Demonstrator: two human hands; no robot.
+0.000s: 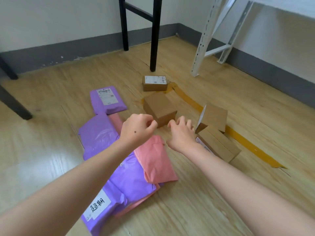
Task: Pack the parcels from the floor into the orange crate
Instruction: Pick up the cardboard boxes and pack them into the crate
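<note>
Parcels lie scattered on the wooden floor. A plain brown cardboard box [159, 109] sits in the middle, just beyond both hands. My left hand [137, 128] hovers near its left front corner, fingers loosely curled and holding nothing. My right hand [182, 133] hovers at its right front, fingers also loosely curled and empty. A labelled box [154, 83] lies farther back. Two more boxes sit at the right, one tilted [214, 117] against the other [218, 143]. Purple mailers [107, 99] [98, 135] and a pink mailer [156, 160] lie at the left and under my arms. The orange crate is not in view.
Black furniture legs [154, 34] stand behind the boxes, and another black leg [13, 103] is at the far left. A white metal rack frame [204, 36] stands at the back right. A strip of yellow tape [245, 138] runs across the floor.
</note>
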